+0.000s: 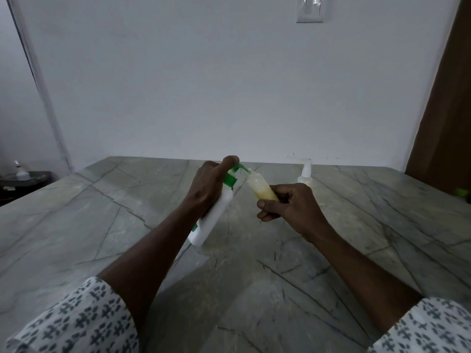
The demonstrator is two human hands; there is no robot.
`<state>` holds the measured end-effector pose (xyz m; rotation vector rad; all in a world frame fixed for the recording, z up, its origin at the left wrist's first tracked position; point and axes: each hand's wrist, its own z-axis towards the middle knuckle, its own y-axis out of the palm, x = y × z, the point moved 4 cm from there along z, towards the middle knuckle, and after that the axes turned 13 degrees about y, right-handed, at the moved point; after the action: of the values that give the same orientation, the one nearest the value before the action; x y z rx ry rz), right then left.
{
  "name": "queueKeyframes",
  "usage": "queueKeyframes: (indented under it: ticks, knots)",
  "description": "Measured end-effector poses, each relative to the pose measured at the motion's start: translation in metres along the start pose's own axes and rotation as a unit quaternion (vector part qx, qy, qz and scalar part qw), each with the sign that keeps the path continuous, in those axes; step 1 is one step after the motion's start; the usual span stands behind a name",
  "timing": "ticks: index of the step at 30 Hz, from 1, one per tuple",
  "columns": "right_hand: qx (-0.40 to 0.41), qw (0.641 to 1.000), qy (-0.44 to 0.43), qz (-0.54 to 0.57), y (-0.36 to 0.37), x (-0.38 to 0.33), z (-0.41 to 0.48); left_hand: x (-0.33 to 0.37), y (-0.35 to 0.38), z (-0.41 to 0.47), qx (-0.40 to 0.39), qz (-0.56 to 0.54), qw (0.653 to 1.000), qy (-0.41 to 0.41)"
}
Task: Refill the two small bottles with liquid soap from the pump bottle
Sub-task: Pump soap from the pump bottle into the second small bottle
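My left hand (pixel 211 186) grips a white pump bottle (pixel 214 217) with a green pump head (pixel 235 173). The bottle is tilted to the right, its base resting on the table, and my forefinger lies on top of the pump. My right hand (pixel 288 205) holds a small clear bottle (pixel 260 188) tilted left, its open mouth against the green spout. Yellowish soap fills the lower part of this small bottle. A second small clear bottle (pixel 305 174) stands on the table behind my right hand, with a white spray top on it.
The grey veined stone table (pixel 127 225) runs back to a white wall. A brown door (pixel 443 118) stands at the right. A small green object (pixel 461 192) lies at the table's right edge. A dark side table (pixel 25 179) with a small bottle is at the far left.
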<state>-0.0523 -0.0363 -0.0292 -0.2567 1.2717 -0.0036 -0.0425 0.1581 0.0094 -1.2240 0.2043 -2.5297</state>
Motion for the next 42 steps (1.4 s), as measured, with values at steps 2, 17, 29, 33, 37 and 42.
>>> queueKeyframes:
  ticks: [2, 17, 29, 33, 37, 42]
  knots:
    - [-0.003, 1.0, 0.0, -0.006, 0.0011, 0.0013, 0.0003, -0.0012, -0.0001, 0.0005, 0.001, 0.003, 1.0, 0.009]
    - [0.003, 1.0, 0.0, 0.013, 0.0012, -0.0027, -0.0002, 0.0011, -0.0004, -0.0007, -0.017, -0.007, 1.0, -0.004]
    - [-0.004, 1.0, -0.004, -0.013, 0.0039, 0.0018, 0.0003, -0.0049, -0.0019, 0.0024, 0.004, 0.003, 1.0, 0.024]
    - [0.003, 1.0, -0.001, -0.001, 0.0021, 0.0001, 0.0009, -0.0056, -0.0018, 0.0011, -0.001, 0.004, 1.0, 0.006]
    - [0.005, 1.0, 0.002, 0.003, 0.0013, -0.0004, 0.0011, -0.002, -0.0012, 0.0, -0.005, 0.008, 1.0, -0.002]
    - [0.004, 1.0, 0.004, -0.008, 0.0014, 0.002, 0.0006, -0.0024, -0.0002, -0.0002, -0.013, -0.005, 1.0, -0.003]
